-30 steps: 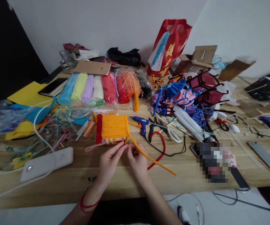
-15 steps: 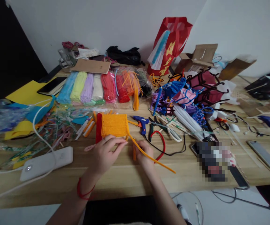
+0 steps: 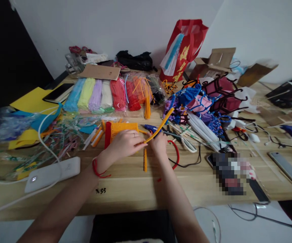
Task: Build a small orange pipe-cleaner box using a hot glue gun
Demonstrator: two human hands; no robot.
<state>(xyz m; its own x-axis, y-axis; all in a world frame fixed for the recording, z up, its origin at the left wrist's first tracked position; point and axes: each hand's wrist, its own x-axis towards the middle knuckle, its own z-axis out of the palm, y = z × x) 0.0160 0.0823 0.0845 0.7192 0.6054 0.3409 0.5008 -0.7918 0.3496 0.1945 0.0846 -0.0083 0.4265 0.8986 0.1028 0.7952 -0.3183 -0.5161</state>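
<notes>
Between the fingertips of my left hand (image 3: pixel 128 141) is an orange pipe cleaner (image 3: pixel 162 125), its free end slanting up to the right. Beneath that hand lies a flat orange panel (image 3: pixel 123 127) made of pipe cleaners side by side, with a red strip (image 3: pixel 107 134) along its left edge. My right hand (image 3: pixel 158 143) is closed at the handle of a blue glue gun (image 3: pixel 151 128), which lies on the table; its fingertips are partly hidden. A short orange piece (image 3: pixel 145 160) rests on the table between my wrists.
Bagged bundles of coloured pipe cleaners (image 3: pixel 95 94) lie behind. Finished blue and purple pieces (image 3: pixel 196 98) pile up at right, near white-handled scissors (image 3: pixel 189 145) and a red pipe cleaner (image 3: pixel 177 153). A power bank (image 3: pixel 67 168) with a white cable sits at left; a phone (image 3: pixel 285 167) at far right.
My right hand has moved up and forward from beside the short orange piece to the glue gun. My left hand has shifted right over the panel, and the orange pipe cleaner has swung upward.
</notes>
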